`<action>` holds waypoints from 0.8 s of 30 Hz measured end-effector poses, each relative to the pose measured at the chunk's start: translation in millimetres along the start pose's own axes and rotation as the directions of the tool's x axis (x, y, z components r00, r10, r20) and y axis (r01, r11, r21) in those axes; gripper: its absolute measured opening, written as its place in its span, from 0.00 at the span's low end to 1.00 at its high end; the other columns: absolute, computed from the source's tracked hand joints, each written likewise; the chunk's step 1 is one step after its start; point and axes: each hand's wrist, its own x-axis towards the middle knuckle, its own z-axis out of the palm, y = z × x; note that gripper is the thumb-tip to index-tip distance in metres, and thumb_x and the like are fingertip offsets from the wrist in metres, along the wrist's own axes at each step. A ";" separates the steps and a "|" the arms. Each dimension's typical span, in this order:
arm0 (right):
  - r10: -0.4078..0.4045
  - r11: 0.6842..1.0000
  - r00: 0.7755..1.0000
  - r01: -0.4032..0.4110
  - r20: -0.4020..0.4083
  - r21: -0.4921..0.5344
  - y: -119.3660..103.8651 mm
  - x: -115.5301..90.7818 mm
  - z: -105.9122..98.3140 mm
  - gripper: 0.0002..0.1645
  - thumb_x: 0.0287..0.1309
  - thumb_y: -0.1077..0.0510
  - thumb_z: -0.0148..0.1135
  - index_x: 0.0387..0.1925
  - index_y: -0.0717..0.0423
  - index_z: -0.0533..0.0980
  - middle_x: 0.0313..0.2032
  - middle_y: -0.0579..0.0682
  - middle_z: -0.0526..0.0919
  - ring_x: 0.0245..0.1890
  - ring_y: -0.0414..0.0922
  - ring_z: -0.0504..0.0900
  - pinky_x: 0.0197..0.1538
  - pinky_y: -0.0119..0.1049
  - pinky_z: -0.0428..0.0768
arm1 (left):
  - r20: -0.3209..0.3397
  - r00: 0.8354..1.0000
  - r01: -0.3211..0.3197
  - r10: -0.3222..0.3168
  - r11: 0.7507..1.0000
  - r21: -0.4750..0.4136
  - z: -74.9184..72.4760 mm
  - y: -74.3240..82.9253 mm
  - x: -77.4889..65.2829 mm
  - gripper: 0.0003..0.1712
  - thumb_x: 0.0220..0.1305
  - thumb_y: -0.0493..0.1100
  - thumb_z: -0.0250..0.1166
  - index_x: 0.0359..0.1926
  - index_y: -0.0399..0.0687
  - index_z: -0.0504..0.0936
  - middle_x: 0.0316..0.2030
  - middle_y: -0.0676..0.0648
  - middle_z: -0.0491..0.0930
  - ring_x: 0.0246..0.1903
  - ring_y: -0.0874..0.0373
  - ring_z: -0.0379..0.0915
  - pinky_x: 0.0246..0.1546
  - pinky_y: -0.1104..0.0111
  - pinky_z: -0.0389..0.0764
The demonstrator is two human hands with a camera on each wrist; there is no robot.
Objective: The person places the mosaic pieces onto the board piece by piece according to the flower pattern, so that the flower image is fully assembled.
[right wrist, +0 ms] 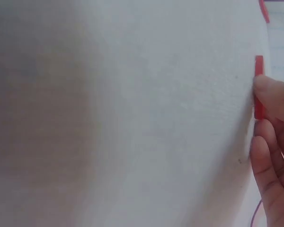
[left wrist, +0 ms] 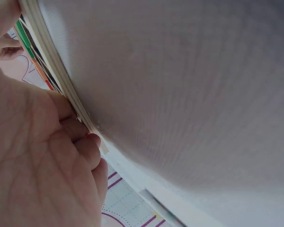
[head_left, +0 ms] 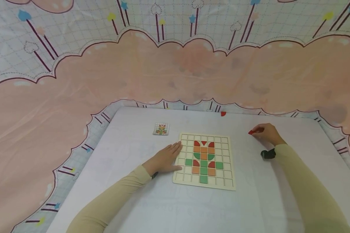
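Note:
A square wooden grid board (head_left: pixel 228 177) lies on the table, with red, orange and green pieces set in a flower-like pattern. My left hand (head_left: pixel 164 159) rests on the board's left edge, thumb spread from the fingers. In the left wrist view, the fingers touch the board's layered edge (left wrist: pixel 52 66). To the right of the board, my right hand (head_left: pixel 266 132) pinches a small red piece (head_left: pixel 250 132) just at the tabletop. From the right wrist view that red piece (right wrist: pixel 259 65) appears edge-on between thumb and fingers; its full outline is hidden.
A small pattern card (head_left: pixel 161 129) with a similar flower lies beyond the board's upper left corner. Another red piece (head_left: pixel 223 114), rounded on one side, lies by the table's far edge. Patterned cloth (head_left: pixel 175 74) hangs behind the white table (head_left: pixel 128 129).

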 end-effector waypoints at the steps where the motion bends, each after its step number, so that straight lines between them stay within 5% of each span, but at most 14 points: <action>1: -0.004 1.000 1.000 0.004 0.013 -0.001 -0.2 -0.8 -0.2 0.15 0.54 0.60 0.65 0.42 0.66 0.79 0.39 0.62 0.81 0.39 0.52 0.75 0.40 0.31 0.73 | -0.001 1.000 0.000 0.000 1.000 0.000 0.3 -0.1 0.0 0.53 0.63 0.70 0.47 0.73 0.39 0.42 0.74 0.41 0.39 0.74 0.51 0.38 0.74 0.61 0.48; 24: -0.074 0.997 0.986 0.075 0.152 -0.002 -16.9 -31.5 8.9 0.16 0.50 0.63 0.67 0.43 0.65 0.80 0.36 0.58 0.82 0.36 0.46 0.77 0.40 0.32 0.77 | 0.011 1.000 0.006 -0.006 1.000 -0.012 -1.2 0.3 2.4 0.53 0.64 0.70 0.46 0.73 0.40 0.41 0.74 0.42 0.37 0.74 0.51 0.36 0.74 0.61 0.46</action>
